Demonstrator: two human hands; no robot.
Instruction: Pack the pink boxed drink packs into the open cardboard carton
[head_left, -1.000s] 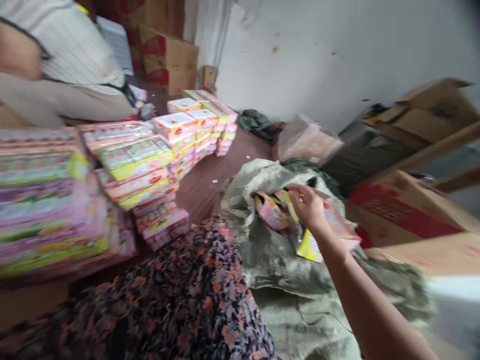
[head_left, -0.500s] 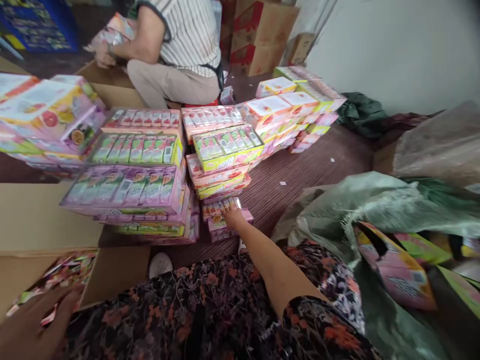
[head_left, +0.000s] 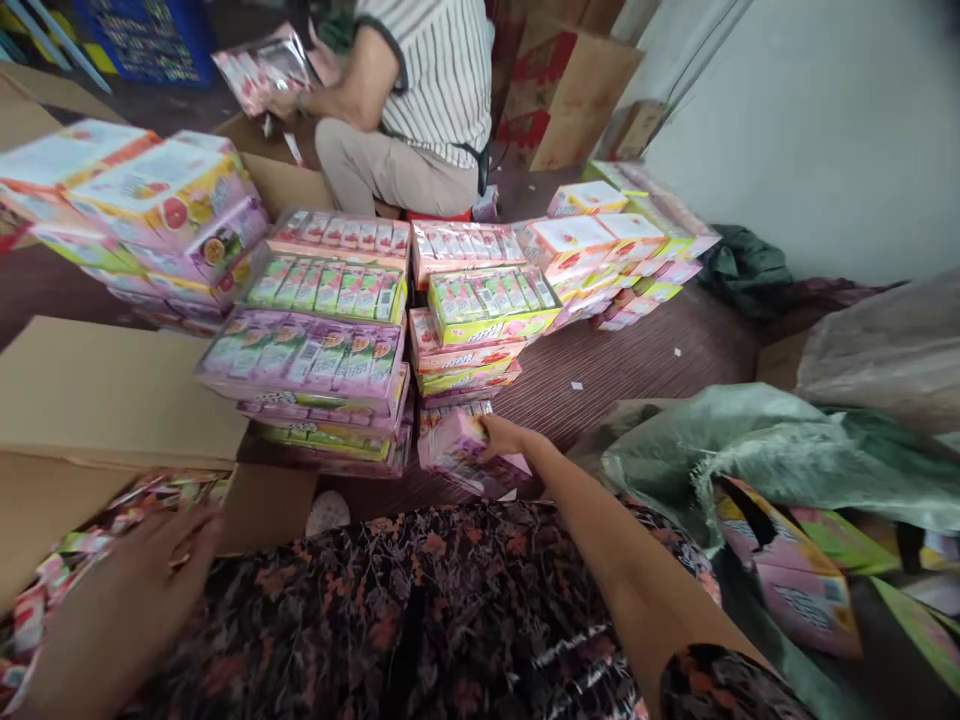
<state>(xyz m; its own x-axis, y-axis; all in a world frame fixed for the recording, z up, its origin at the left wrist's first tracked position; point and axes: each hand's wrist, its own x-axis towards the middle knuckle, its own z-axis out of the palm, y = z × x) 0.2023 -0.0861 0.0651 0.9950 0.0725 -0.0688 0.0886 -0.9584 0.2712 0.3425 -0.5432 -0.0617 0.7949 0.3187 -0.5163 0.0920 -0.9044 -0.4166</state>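
Note:
My right hand [head_left: 504,437] grips a pink carton pack [head_left: 466,458] and holds it tilted at the foot of the stacks of shrink-wrapped drink packs [head_left: 322,340]. My left hand [head_left: 161,563] rests with fingers spread at the edge of an open cardboard box [head_left: 112,410] that holds several small colourful packets [head_left: 82,560]. My flowered dress [head_left: 420,610] fills the lower middle of the view.
A green woven sack [head_left: 757,450] with flattened pink and green cartons [head_left: 795,585] lies at the right. More carton stacks [head_left: 622,245] stand further back. A seated person in a striped shirt [head_left: 420,90] handles a pink pack by cardboard boxes [head_left: 577,90].
My right hand left the sack, reached left to the low stack and has now lifted a pink pack off it. My left hand came into view at the box.

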